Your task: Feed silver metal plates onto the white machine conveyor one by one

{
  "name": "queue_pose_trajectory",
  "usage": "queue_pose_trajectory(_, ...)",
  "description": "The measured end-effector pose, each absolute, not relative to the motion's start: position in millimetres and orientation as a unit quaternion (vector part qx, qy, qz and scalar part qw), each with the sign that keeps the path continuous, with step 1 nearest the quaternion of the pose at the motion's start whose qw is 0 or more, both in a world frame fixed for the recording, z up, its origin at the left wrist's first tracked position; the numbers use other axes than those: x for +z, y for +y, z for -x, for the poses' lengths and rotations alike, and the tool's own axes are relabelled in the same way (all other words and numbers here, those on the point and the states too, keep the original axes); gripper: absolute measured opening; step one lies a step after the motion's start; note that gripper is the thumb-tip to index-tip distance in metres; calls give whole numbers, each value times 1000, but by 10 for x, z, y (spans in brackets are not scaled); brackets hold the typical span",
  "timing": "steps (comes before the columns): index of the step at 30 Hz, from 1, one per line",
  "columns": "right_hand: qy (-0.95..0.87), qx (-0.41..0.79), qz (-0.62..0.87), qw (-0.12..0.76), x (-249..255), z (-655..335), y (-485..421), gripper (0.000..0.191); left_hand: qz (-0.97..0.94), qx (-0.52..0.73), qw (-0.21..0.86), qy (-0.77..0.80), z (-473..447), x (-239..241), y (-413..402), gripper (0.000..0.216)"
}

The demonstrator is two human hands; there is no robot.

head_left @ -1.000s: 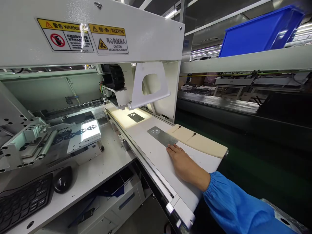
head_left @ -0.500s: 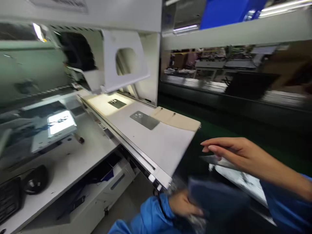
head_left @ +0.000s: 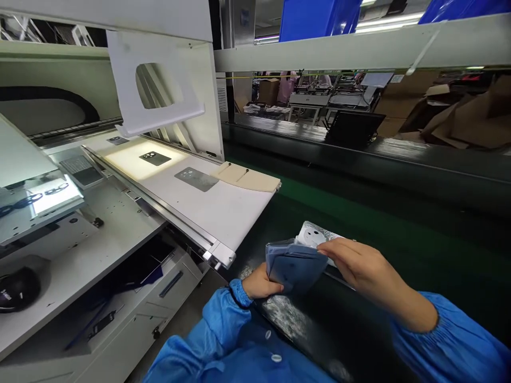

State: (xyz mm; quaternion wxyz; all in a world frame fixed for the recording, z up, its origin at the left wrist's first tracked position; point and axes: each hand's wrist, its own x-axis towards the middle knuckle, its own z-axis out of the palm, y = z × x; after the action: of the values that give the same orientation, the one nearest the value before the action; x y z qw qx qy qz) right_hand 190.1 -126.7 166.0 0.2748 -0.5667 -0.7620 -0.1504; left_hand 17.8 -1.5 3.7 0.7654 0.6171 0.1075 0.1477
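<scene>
My left hand [head_left: 260,284] is closed on the lower left of a blue-grey pouch [head_left: 294,267] held above a dark conveyor belt [head_left: 399,250]. My right hand [head_left: 361,266] rests on the pouch's right side, fingers pinched over a silvery plate with camera holes [head_left: 315,235] that sticks out of the pouch top. Both arms wear blue sleeves. On the white machine belt [head_left: 223,213] to the left lie a grey plate [head_left: 196,178] and, farther back under a lamp, a darker plate [head_left: 155,158].
A beige pad [head_left: 245,177] sits at the white belt's far corner. A white guard [head_left: 155,85] hangs over the belt. At the left are a machine fixture [head_left: 35,197], a black mouse [head_left: 16,290] and drawers [head_left: 159,287]. Blue bins [head_left: 319,18] stand on a shelf above; cardboard boxes [head_left: 471,122] lie beyond.
My right hand left the grey plate on the white belt and came down to the pouch in my left hand. The view swung right and down; the pouch is now steady with the silvery plate at its top.
</scene>
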Motion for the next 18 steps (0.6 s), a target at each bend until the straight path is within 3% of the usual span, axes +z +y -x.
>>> queue_pose_trajectory(5,-745,-188,551,326,1594,-1863,-1391,18,-704,135,693,79,-197,58,99,41)
queue_pose_trajectory(11,-721,-120,571,374,1681,-1791,-1462,14,-683,100,722,41,-161,76,154,60)
queue_pose_trajectory(18,-709,-148,559,404,1892,-1720,-1402,10,-642,116,755,59,-156,70,150,77)
